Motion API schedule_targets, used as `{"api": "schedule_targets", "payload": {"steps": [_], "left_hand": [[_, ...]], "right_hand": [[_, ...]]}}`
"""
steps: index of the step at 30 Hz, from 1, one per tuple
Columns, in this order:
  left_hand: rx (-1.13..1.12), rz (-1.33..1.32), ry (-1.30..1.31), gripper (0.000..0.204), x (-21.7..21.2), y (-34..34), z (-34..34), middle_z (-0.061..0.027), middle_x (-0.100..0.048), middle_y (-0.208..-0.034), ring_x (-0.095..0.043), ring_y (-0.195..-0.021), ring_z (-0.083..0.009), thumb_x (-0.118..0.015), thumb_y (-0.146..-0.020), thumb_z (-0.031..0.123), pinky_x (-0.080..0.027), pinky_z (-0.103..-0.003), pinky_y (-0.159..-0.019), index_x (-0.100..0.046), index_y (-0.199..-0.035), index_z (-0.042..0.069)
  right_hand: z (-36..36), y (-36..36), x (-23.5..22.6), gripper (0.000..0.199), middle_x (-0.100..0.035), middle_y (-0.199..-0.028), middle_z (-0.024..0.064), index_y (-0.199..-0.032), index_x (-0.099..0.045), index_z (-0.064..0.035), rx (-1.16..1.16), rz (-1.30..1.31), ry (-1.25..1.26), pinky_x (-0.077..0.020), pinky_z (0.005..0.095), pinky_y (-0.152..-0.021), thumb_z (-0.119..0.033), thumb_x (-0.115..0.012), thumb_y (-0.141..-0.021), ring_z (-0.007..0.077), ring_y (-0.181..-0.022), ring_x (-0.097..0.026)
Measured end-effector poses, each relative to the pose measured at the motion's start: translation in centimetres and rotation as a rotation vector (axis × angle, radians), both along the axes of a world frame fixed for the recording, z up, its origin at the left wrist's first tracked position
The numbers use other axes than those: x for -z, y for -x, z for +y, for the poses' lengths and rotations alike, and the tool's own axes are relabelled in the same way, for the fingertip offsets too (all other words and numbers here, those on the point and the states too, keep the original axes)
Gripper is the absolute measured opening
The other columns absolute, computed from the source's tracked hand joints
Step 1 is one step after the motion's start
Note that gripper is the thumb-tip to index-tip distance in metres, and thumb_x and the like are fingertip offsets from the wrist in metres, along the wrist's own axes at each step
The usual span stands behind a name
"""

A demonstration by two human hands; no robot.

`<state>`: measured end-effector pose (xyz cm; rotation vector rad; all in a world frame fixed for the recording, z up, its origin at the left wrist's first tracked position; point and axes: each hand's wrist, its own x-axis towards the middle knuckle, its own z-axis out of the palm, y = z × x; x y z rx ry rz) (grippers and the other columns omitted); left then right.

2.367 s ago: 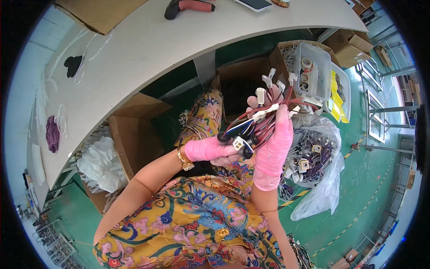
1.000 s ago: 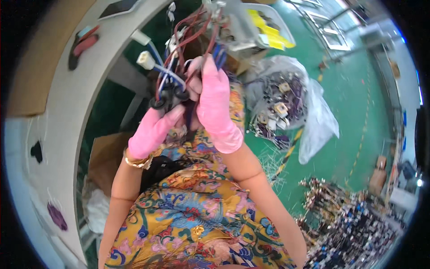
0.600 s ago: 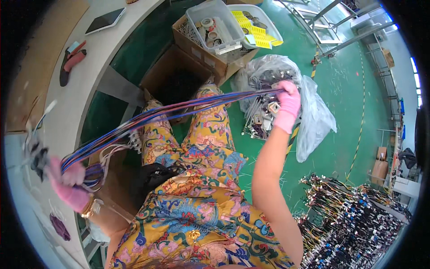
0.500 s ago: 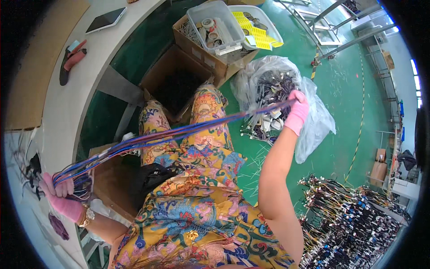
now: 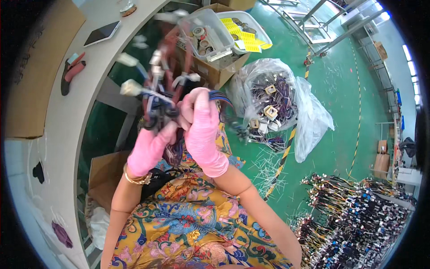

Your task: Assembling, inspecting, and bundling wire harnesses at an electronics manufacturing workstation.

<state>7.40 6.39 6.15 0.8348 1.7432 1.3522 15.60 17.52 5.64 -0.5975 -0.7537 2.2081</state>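
Both my hands wear pink gloves and are together above my lap. My left hand is closed around a wire harness, its fingers pressed on the dark wires below the connectors. Beside it and touching, my right hand grips the same harness, with blue and dark wires bending out to its right. White connectors and dark red wires fan out above the hands, blurred by motion. Below the fingers a dark purple part of the bundle hangs down; the exact finger grip is partly hidden.
A clear plastic bag with more harnesses lies on the green floor. Harnesses are heaped at lower right. Tubs of tape rolls stand on a carton ahead. The left table holds a phone and red-handled cutters.
The harness was stretched between my widely spread hands. Now both hands have come together at the middle, with the harness gathered and its connector ends raised. The left hand has left the table.
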Motion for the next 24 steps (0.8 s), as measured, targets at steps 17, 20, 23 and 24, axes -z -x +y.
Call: {"api": "schedule_targets", "payload": {"steps": [17, 20, 23, 24], "left_hand": [[-0.04, -0.433, -0.873, 0.051, -6.2, 8.1, -14.5, 0.0083, -0.023, -0.053, -0.02, -0.04, -0.0048, -0.029, -0.106, 0.034, -0.028, -0.02, -0.045, -0.055, -0.122, -0.007], [-0.186, -0.346, -0.906, 0.046, -7.3, 8.2, -16.3, 0.0068, -0.022, -0.057, -0.02, -0.043, -0.0063, -0.029, -0.106, 0.029, -0.031, -0.021, -0.053, -0.057, -0.115, -0.006], [-0.241, -0.34, -1.027, 0.04, -8.0, 9.0, -18.6, 0.0066, -0.026, -0.06, -0.023, -0.045, -0.0061, -0.031, -0.105, 0.026, -0.031, -0.022, -0.055, -0.057, -0.104, -0.004], [-0.558, -0.006, -0.864, 0.031, -8.0, 10.4, -21.4, 0.0045, -0.031, -0.064, -0.025, -0.05, -0.0077, -0.034, -0.104, 0.021, -0.032, -0.022, -0.056, -0.055, -0.095, -0.001]], "right_hand": [[14.2, -15.1, 28.7, 0.036, -0.032, -0.049, -0.0048, -0.058, -0.031, -0.0165, 0.41, 0.513, 0.995, -0.0374, 0.0293, -0.048, -0.013, -0.049, -0.089, 0.0104, -0.042, -0.034], [14.5, -14.8, 28.2, 0.024, -0.045, -0.062, -0.0033, -0.075, -0.048, -0.0106, 0.298, 0.626, 0.995, -0.0427, 0.0301, -0.056, -0.022, -0.067, -0.083, 0.012, -0.051, -0.043], [13.8, -14.3, 26.9, 0.045, -0.052, -0.078, -0.0006, -0.095, -0.055, -0.0037, 0.234, 0.761, 1.054, -0.0477, 0.0308, -0.07, -0.03, -0.082, -0.071, 0.0147, -0.071, -0.054], [14.0, -15.1, 27.5, 0.046, -0.053, -0.082, 0.0014, -0.096, -0.055, -0.0041, 0.323, 0.799, 0.98, -0.0482, 0.0319, -0.073, -0.031, -0.082, -0.071, 0.0163, -0.076, -0.054]]}}
